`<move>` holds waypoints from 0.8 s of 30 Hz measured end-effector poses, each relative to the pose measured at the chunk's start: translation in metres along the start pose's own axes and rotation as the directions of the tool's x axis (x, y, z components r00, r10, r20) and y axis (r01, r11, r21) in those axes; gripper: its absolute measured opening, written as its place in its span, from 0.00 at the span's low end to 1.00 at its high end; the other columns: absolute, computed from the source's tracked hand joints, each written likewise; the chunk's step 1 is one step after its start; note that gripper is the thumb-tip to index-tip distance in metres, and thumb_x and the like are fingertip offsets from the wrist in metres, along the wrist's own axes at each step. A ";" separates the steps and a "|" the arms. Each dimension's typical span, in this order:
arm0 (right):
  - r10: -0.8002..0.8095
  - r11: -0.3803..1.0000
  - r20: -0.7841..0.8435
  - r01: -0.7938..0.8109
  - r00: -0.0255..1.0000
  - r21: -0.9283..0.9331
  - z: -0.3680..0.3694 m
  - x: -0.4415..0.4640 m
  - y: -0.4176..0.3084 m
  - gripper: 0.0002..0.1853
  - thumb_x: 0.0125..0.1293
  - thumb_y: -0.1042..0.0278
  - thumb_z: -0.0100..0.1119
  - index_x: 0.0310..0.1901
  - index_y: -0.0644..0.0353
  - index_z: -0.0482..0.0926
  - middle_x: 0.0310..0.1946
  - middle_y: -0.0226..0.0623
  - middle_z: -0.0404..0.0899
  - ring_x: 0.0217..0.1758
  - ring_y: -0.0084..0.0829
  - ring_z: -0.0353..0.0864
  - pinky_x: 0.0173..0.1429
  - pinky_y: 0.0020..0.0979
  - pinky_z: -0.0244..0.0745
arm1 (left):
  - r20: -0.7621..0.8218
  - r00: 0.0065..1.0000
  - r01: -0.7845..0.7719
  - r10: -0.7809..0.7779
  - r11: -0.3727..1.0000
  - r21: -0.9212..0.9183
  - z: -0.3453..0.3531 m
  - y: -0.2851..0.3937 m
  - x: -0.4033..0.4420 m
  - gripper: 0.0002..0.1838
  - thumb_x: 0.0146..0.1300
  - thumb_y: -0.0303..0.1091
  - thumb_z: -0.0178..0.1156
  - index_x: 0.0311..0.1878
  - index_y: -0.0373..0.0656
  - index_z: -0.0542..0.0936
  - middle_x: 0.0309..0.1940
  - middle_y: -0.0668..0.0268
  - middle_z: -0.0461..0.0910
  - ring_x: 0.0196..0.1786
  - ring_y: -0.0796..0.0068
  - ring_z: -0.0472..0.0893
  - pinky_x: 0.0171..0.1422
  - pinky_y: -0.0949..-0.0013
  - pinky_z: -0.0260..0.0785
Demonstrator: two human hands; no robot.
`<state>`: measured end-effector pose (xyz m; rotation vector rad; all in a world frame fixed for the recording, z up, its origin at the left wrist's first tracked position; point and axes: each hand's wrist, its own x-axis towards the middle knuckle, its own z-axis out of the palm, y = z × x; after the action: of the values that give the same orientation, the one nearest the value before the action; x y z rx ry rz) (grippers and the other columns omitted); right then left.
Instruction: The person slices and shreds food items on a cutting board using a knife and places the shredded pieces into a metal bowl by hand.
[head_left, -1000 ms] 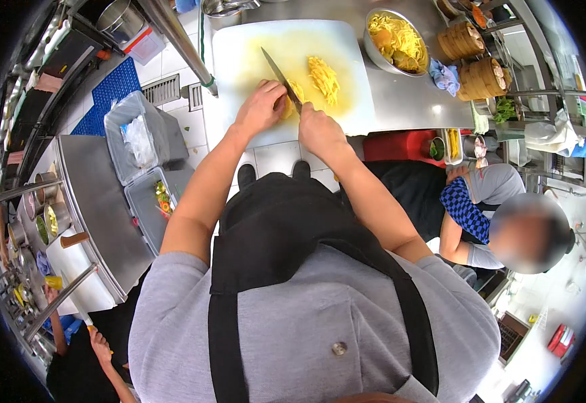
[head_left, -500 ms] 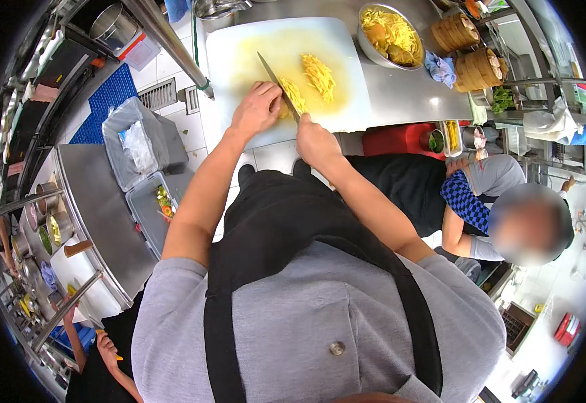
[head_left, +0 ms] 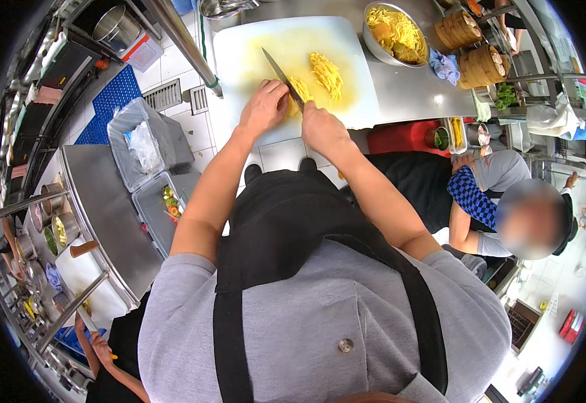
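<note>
My right hand is wrapped round the handle of a knife, its blade pointing up and left over a white cutting board. My left hand, fingers curled, presses on a yellow piece of food left of the blade; the piece is mostly hidden under the fingers. Thin yellow strips lie along the blade. A separate pile of yellow strips rests further right on the board. Beyond the board's right edge, a metal bowl holds more yellow strips and larger yellow pieces.
Bamboo steamers and a bluish cloth are right of the bowl. A metal pole rises left of the board. One co-worker stands at the right; another's hand holds a knife at lower left. Grey bins are at left.
The whole view has shifted slightly. My hands and the knife keep nearly the same place on the board. At lower left, the co-worker's hands have moved.
</note>
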<state>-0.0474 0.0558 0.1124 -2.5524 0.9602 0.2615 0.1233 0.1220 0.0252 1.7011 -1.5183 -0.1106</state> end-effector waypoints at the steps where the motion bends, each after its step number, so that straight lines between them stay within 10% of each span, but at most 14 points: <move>1: -0.004 1.000 0.022 0.004 1.000 -0.030 -0.007 -0.004 -0.002 0.10 0.70 0.77 0.50 0.50 0.73 0.72 0.39 0.68 0.86 0.46 0.62 0.90 0.53 0.55 0.86 | -0.023 0.999 -0.024 0.025 1.000 0.012 0.000 -0.002 0.001 0.08 0.60 0.22 0.64 0.42 0.38 0.80 0.42 0.57 0.82 0.50 0.51 0.79 0.57 0.55 0.75; 24: 0.069 0.997 0.036 -0.068 0.997 -0.035 0.025 -0.017 -0.001 0.10 0.70 0.76 0.50 0.49 0.73 0.74 0.38 0.67 0.87 0.44 0.62 0.90 0.50 0.54 0.86 | 0.003 0.999 -0.047 0.047 0.999 0.014 -0.003 -0.006 -0.004 0.10 0.60 0.21 0.65 0.45 0.38 0.80 0.46 0.57 0.83 0.53 0.51 0.79 0.59 0.56 0.75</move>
<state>-0.0603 0.0767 0.0951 -2.5391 1.0397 0.3462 0.1288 0.1264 0.0219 1.6763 -1.5629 -0.0776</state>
